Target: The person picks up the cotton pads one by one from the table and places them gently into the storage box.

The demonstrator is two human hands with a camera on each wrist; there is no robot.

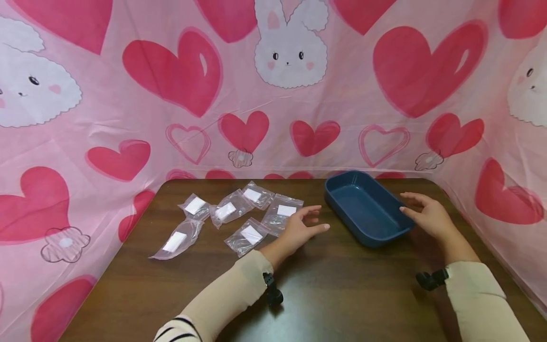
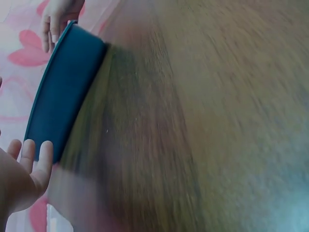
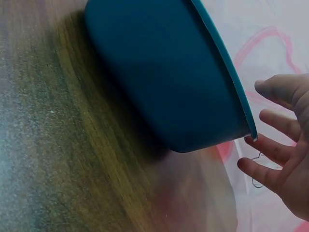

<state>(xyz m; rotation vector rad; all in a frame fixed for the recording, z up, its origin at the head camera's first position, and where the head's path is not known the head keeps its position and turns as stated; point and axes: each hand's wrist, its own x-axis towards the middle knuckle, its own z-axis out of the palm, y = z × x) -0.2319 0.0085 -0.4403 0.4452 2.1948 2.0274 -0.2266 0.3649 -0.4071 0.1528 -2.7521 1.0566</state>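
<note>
A dark blue rectangular tray (image 1: 376, 237) stands empty on the brown table, right of centre. My left hand (image 1: 304, 224) hovers open just left of the tray, fingers spread, beside a clear plastic bag with a white label (image 1: 284, 211). In the left wrist view the left hand's fingers (image 2: 30, 166) lie close to the tray's side (image 2: 63, 111). At the tray's right rim my right hand (image 1: 418, 210) is open, holding nothing. The right wrist view shows its fingers (image 3: 273, 157) spread by the tray's corner (image 3: 169, 82).
Several clear bags with white labels lie scattered left of the tray, among them one at the far left (image 1: 175, 241) and one at the back (image 1: 256, 194). Pink heart-and-bunny cloth (image 1: 273, 95) walls the table on three sides. The table's front (image 1: 342, 299) is bare wood.
</note>
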